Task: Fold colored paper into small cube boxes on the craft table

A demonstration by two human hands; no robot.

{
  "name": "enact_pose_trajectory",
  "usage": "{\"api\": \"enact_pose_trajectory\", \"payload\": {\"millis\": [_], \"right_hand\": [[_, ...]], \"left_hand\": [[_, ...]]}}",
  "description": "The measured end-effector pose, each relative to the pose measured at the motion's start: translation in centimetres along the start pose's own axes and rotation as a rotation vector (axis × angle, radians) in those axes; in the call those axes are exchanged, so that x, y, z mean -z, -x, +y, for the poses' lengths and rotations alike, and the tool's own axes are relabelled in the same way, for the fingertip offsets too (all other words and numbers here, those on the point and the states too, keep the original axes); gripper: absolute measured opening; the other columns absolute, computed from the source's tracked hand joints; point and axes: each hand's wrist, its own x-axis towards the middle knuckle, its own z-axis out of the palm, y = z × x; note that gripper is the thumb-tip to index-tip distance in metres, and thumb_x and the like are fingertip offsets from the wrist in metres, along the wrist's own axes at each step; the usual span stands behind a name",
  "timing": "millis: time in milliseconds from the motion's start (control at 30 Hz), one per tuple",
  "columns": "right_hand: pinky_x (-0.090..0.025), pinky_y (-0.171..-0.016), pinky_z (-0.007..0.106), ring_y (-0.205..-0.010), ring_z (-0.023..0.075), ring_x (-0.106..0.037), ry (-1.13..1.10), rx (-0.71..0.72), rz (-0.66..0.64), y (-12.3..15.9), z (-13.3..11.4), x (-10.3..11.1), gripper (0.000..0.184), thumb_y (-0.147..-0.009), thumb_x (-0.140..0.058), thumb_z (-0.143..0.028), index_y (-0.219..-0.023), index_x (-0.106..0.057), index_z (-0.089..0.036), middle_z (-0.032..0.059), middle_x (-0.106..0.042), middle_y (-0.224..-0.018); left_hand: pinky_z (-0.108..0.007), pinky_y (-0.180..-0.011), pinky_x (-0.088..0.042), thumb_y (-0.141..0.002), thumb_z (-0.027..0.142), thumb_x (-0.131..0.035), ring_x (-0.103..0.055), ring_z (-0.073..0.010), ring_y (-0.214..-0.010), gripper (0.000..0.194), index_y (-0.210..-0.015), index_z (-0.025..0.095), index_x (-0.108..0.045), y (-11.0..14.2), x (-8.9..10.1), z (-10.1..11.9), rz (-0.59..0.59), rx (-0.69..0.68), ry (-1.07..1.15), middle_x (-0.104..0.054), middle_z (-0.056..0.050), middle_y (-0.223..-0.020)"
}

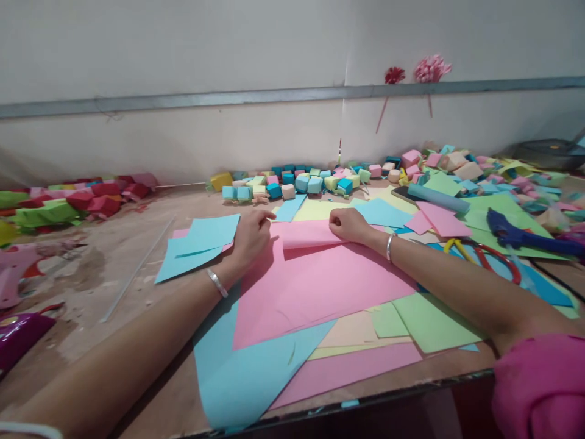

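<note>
A large pink paper sheet lies on top of a stack of coloured sheets in front of me. Its far edge is rolled or folded over towards me. My left hand pinches the left end of that fold, fingers closed on the paper. My right hand grips the right end of the fold, fingers curled. Both wrists wear silver bangles. Under the pink sheet lie a light blue sheet, a green sheet and another pink one.
Blue sheets lie left of my hands. Several small coloured paper cubes line the back wall. Red-handled scissors and a blue glue gun lie at right. Red and green folded shapes sit far left. The table edge runs near me.
</note>
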Motion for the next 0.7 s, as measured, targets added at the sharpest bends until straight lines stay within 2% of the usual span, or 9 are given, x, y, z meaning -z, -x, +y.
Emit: {"api": "enact_pose_trajectory", "payload": {"millis": [67,100,133,200,233,300,400,500,700], "right_hand": [[-0.032,-0.059,0.025,-0.069,0.0167,-0.056,0.001,0.000,0.001,0.0,-0.1,0.0,0.014,-0.074,-0.054,-0.015,-0.077,-0.068,-0.017,0.0052,-0.069,-0.077],[-0.032,-0.059,0.025,-0.069,0.0166,-0.056,0.001,0.000,0.001,0.1,-0.2,0.0,0.014,-0.074,-0.054,-0.015,-0.077,-0.068,-0.017,0.0052,-0.069,-0.077],[-0.032,-0.059,0.025,-0.068,0.0165,-0.056,0.000,0.002,0.001,0.1,-0.3,0.0,0.014,-0.075,-0.054,-0.015,-0.077,-0.067,-0.017,0.0052,-0.069,-0.077],[-0.032,-0.060,0.025,-0.068,0.0163,-0.056,-0.004,0.010,-0.002,0.2,-0.6,0.1,0.014,-0.075,-0.054,-0.015,-0.077,-0.067,-0.017,0.0051,-0.069,-0.076],[-0.033,-0.060,0.025,-0.068,0.0162,-0.056,-0.006,0.014,-0.004,0.2,-0.8,0.1,0.014,-0.076,-0.054,-0.016,-0.077,-0.067,-0.018,0.0049,-0.069,-0.076],[-0.033,-0.060,0.025,-0.068,0.0161,-0.056,-0.008,0.019,-0.005,0.4,-1.0,0.1,0.014,-0.077,-0.054,-0.017,-0.078,-0.067,-0.018,0.0046,-0.069,-0.076],[-0.033,-0.060,0.025,-0.067,0.0158,-0.056,-0.005,0.021,-0.008,0.5,-1.1,0.0,0.014,-0.077,-0.054,-0.017,-0.077,-0.067,-0.018,0.0042,-0.069,-0.075],[-0.033,-0.059,0.025,-0.066,0.0155,-0.056,0.001,0.025,-0.014,0.5,-1.0,0.0,0.012,-0.076,-0.054,-0.017,-0.076,-0.066,-0.018,0.0037,-0.069,-0.074],[-0.032,-0.059,0.025,-0.066,0.0158,-0.056,0.017,0.030,-0.006,0.7,-0.8,-0.2,0.014,-0.077,-0.051,-0.016,-0.075,-0.065,-0.018,0.0040,-0.069,-0.074]], "left_hand": [[-0.034,-0.094,-0.044,-0.088,0.013,-0.035,-0.058,-0.0219,-0.109,0.034,-0.103,0.018,-0.065,0.3,0.7,1.3,0.128,-0.043,0.027,-0.066,-0.010,-0.111],[-0.035,-0.098,-0.043,-0.090,0.013,-0.036,-0.056,-0.0216,-0.114,0.033,-0.103,0.018,-0.066,0.7,1.0,2.1,0.188,-0.136,0.061,-0.065,-0.009,-0.114],[-0.035,-0.101,-0.042,-0.091,0.017,-0.038,-0.056,-0.0211,-0.116,0.031,-0.103,0.019,-0.066,1.1,1.1,2.9,0.168,-0.267,0.086,-0.065,-0.009,-0.116],[-0.036,-0.108,-0.036,-0.095,0.027,-0.040,-0.050,-0.0212,-0.127,0.035,-0.122,0.017,-0.060,2.3,0.9,4.4,-0.057,-0.451,0.056,-0.059,-0.011,-0.132],[-0.038,-0.113,-0.030,-0.096,0.032,-0.039,-0.040,-0.0227,-0.136,0.044,-0.134,0.013,-0.051,3.0,0.6,4.9,-0.211,-0.500,0.010,-0.048,-0.013,-0.144],[-0.044,-0.117,-0.021,-0.096,0.044,-0.038,-0.023,-0.0270,-0.145,0.059,-0.145,0.012,-0.035,4.3,0.0,5.7,-0.482,-0.497,-0.099,-0.028,-0.015,-0.156],[-0.048,-0.116,-0.021,-0.095,0.056,-0.031,-0.023,-0.0314,-0.145,0.069,-0.147,0.012,-0.032,5.5,-0.6,6.1,-0.617,-0.451,-0.150,-0.027,-0.018,-0.156],[-0.048,-0.116,-0.017,-0.094,0.063,-0.025,-0.019,-0.0315,-0.146,0.075,-0.149,0.012,-0.028,5.8,-0.5,6.1,-0.661,-0.417,-0.166,-0.023,-0.018,-0.157],[-0.048,-0.115,-0.016,-0.092,0.067,-0.021,-0.020,-0.0324,-0.146,0.077,-0.149,0.014,-0.028,5.7,-0.7,5.6,-0.627,-0.439,-0.133,-0.026,-0.017,-0.157]]}}
